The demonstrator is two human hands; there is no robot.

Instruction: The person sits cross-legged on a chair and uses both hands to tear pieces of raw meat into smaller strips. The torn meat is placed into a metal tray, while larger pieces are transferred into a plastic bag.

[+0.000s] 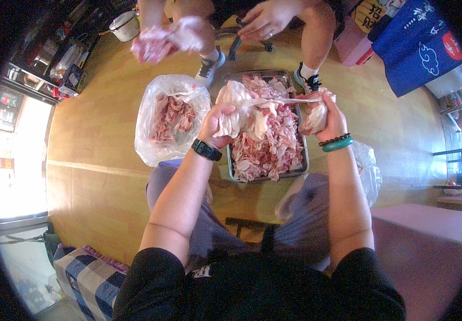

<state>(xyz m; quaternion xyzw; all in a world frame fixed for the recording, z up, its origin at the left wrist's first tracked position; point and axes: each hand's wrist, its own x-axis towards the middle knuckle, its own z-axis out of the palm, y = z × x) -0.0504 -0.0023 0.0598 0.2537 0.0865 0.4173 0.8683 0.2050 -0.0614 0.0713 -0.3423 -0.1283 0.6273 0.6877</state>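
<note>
Above a metal tray, my left hand grips a pale, fatty piece of raw meat. My right hand holds another fleshy clump, wrapped in my fingers. A whitish strand stretches taut between the two hands. Beneath them, the tray is heaped with pink and white raw meat pieces. To the left, an open clear plastic bag on the floor holds redder meat pieces.
Across from me a seated person's hand hangs open, while their other side swings a blurred piece of meat. Their shoes flank the tray. Another plastic bag lies by my right forearm. A white pot stands far left.
</note>
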